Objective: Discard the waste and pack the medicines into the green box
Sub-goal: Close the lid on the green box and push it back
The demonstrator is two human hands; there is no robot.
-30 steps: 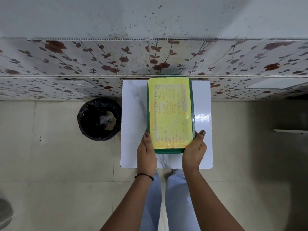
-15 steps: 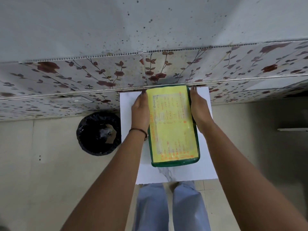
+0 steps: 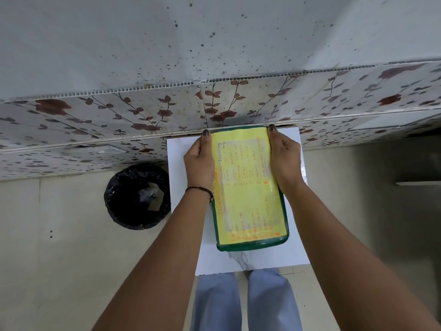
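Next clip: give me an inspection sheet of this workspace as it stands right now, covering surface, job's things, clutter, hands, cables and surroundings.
Surface: small white table, bare apart from the box.
Job's things: green box lies closed on the table, a yellow handwritten sheet covering its lid; no medicines or waste visible outside it. Black-lined bin on the floor to the table's left, some scraps inside.
Clutter: nothing seen.
Hands: left hand and right hand press the box's long sides near its far end, fingertips at the far corners.
Cables: nothing seen.
Surroundings: floral-patterned panel and speckled wall behind the table; pale tiled floor; the person's legs below the table edge.
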